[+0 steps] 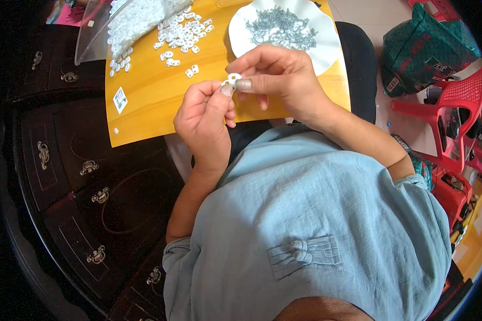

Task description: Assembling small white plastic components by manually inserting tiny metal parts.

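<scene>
My left hand (209,109) and my right hand (278,77) meet over the near part of the yellow table. Between their thumbs and fingertips is a small white plastic piece (234,78) with rounded ends and a hole. Both hands pinch it, and the fingertips hide much of its shape. Past my hands, many similar white plastic pieces (185,35) lie loose on the table, a few of them (192,71) apart from the pile. A white scalloped plate (326,51) at the far right holds a heap of small grey-clear parts (281,28).
A clear bag (139,24) full of white pieces lies at the table's far left. Dark wooden drawers (64,160) with metal handles stand to the left. On the right are a red plastic chair (444,117) and a green bag (428,48) on the floor.
</scene>
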Motion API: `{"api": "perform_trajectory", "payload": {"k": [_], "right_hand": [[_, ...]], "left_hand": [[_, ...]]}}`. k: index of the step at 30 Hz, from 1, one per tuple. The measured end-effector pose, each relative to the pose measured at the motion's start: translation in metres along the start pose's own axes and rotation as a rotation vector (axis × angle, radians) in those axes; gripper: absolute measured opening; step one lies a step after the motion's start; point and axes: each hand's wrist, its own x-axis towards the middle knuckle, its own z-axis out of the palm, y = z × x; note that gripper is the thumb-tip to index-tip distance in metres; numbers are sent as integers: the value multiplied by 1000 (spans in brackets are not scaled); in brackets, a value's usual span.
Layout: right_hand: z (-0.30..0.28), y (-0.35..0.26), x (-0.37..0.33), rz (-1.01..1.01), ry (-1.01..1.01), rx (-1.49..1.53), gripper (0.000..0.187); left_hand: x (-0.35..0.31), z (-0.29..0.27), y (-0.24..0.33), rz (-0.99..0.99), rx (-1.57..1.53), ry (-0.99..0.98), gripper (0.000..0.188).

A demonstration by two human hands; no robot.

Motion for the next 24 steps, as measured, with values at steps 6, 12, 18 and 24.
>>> {"api": "perform_trajectory", "payload": {"k": [6,12,18,24], "right_hand": [[1,3,1,-2,-28,44,20],[1,-1,-1,55,-25,65,17],[-1,-3,-1,118,-27,88,13],[-8,-5,1,134,-49,99,11]], "left_hand": [[0,0,-2,1,-15,8,6],[0,0,-4,14,-40,-4,6],[1,0,-4,27,-46,-28,8],[3,-2,-4,31,-171,-147,20]]}}
